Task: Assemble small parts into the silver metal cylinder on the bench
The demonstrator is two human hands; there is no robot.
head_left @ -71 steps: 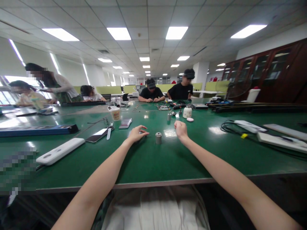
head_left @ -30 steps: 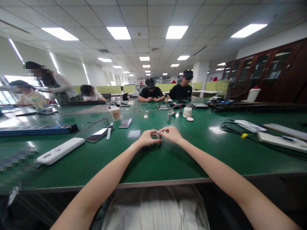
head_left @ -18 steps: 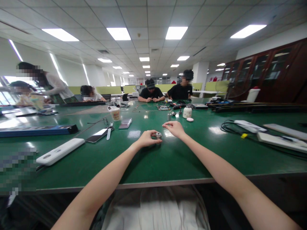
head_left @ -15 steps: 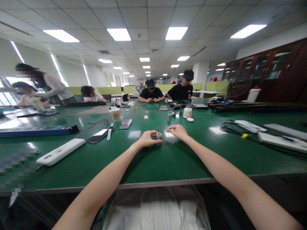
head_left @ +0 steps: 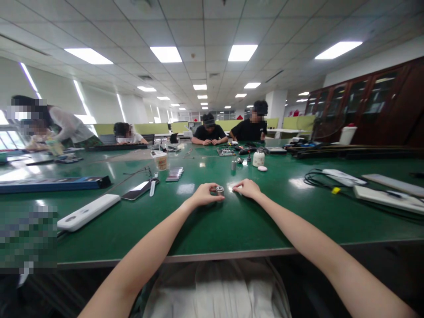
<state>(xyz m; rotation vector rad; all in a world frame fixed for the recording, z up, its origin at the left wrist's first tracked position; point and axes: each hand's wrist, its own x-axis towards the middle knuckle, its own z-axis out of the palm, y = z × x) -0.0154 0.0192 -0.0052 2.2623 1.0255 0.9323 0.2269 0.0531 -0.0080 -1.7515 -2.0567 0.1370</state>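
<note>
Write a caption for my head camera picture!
Left hand holds a metal cylinder on a green table; right hand nearby.

No text or number can be read on the paper cup [head_left: 161, 160].

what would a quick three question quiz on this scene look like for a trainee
1. Which hand has its fingers around the small metal cylinder?
2. True or false: the pink disc lies beside the white jar.
3. Fill in the colour: the small tag on the right side of the table is ____.

Key: 1. left hand; 2. true; 3. yellow
</note>
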